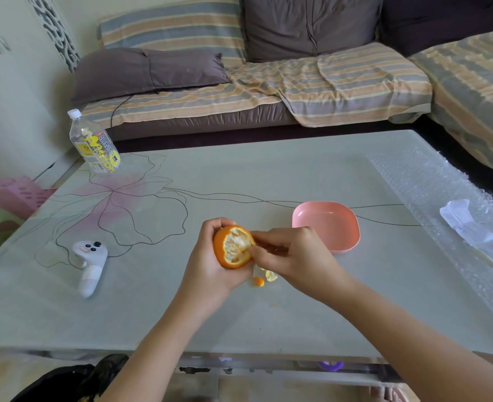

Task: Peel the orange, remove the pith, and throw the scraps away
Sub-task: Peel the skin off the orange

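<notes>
Head view: one orange (pixel 233 246) is held above the worktop (pixel 268 175), near its front centre. It is cupped in the left hand (pixel 210 265), whose fingers (pixel 219 223) curl round the unpeeled side. The facing part is stripped and shows pale pith; rind covers the rest. The right hand (pixel 294 256) appears to pinch the rind edge at the fruit's right side. Both hands are grasping; neither is released.

Assessment of the step in hand: peeling looks to be at an early stage. Recommended practice is to pull the rind outward in broad strips while the left hand turns the fruit without squeezing the segments.

Count:
- One orange.
- Two small scraps (pixel 258 281) on the worktop just below the fruit, one orange and one pale.
- One pink bowl (pixel 352 242), with nothing visible inside.
- One bottle (pixel 94 143).
- One white controller (pixel 90 265).
- One sheet of bubble wrap (pixel 430 184).
</notes>
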`<state>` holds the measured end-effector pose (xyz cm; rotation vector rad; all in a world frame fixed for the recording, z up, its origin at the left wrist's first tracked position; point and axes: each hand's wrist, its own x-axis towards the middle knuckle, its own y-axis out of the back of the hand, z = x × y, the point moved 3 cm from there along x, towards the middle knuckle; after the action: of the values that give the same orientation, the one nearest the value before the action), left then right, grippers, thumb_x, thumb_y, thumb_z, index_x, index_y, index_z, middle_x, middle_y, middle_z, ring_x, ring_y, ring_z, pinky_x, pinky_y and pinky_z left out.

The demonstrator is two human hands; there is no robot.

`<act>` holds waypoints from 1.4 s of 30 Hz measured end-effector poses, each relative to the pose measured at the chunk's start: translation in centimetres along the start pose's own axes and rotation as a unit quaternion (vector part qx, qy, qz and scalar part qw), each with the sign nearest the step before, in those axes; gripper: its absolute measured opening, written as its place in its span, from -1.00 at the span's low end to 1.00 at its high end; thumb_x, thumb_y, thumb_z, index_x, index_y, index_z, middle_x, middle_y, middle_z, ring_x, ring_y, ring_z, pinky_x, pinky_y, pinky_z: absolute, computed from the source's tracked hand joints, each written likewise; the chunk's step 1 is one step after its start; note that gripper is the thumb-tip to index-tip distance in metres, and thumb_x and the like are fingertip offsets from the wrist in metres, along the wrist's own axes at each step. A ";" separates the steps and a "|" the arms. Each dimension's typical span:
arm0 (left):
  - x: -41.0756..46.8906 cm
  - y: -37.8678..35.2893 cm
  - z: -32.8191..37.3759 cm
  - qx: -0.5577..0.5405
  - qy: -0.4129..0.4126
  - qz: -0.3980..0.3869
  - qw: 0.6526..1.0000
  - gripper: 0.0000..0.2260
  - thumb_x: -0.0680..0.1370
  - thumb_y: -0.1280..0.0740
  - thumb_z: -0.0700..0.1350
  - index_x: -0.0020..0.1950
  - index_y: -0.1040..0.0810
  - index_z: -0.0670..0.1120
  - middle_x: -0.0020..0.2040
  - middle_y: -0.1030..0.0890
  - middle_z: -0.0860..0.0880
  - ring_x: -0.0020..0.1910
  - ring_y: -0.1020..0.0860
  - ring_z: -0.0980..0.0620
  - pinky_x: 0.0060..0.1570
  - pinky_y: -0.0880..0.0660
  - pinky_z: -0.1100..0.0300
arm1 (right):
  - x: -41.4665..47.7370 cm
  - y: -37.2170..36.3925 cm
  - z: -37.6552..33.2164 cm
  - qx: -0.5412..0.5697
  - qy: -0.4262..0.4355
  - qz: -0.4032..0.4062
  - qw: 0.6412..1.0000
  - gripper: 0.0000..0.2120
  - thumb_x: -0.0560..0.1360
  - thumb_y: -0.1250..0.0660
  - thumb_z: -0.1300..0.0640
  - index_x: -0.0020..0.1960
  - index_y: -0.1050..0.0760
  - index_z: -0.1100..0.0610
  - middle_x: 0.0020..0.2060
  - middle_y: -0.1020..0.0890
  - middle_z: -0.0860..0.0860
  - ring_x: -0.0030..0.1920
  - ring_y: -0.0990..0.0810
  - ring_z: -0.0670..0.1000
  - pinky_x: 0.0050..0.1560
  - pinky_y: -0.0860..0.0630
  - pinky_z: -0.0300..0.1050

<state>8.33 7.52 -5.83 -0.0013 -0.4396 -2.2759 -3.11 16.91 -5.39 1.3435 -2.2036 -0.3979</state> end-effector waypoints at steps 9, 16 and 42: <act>0.0 -0.4 -0.4 -0.074 0.008 -0.047 0.996 -0.43 0.07 -0.52 -0.08 0.03 -0.43 0.01 -0.13 -0.60 0.04 -0.23 -0.57 0.19 -0.31 -0.49 0.33 | 0.2 0.6 -0.4 -0.067 0.042 -0.007 0.997 -0.75 0.44 -0.22 0.08 -0.11 -0.62 0.19 -0.46 -0.40 0.10 -0.39 -0.29 0.02 -0.40 -0.24 -0.18; 0.2 -0.4 -1.3 -0.073 0.016 -0.066 0.995 -0.46 0.07 -0.54 -0.04 -0.01 -0.46 0.07 -0.17 -0.61 0.12 -0.20 -0.58 0.14 -0.26 -0.51 0.27 | 0.0 0.8 -0.8 -0.079 0.018 0.013 0.997 -0.81 0.43 -0.25 0.19 -0.29 -0.54 0.24 -0.49 -0.36 0.13 -0.41 -0.22 -0.03 -0.43 -0.18 -0.16; 0.0 1.6 -0.3 -0.194 0.124 -0.263 0.937 -0.42 0.19 -0.48 -0.19 0.17 -0.40 -0.17 -0.06 -0.64 -0.08 -0.16 -0.65 -0.14 -0.23 -0.57 0.14 | 0.8 0.1 0.5 0.246 -0.194 -0.012 0.950 -0.71 0.48 -0.25 0.32 -0.39 -0.55 0.27 -0.48 -0.57 0.04 -0.48 -0.46 -0.05 -0.42 -0.43 -0.26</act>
<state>9.56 6.42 -5.59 0.2257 0.1746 -2.8060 -3.79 16.25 -5.55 1.6596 -2.7414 -0.1249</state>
